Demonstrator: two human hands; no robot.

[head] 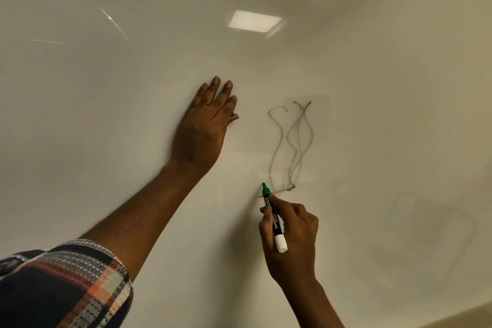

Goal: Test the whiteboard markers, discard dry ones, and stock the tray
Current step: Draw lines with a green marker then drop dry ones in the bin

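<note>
My right hand (pixel 290 231) grips an uncapped green whiteboard marker (pixel 274 221) with a black label and a white end. Its green tip touches the whiteboard (pixel 106 114) at the lower left end of several faint grey wavy lines (pixel 295 141). My left hand (pixel 205 125) lies flat against the board to the left of the lines, fingers straight and pointing up. A small green piece, apparently the marker's cap (pixel 232 115), shows between its thumb and forefinger, pinched there. The tray is out of view.
Two ceiling lights are reflected in the glossy board at the top (pixel 255 21). Faint erased marks show at the lower right (pixel 426 226). A plaid sleeve (pixel 66 287) covers my left upper arm at the bottom left.
</note>
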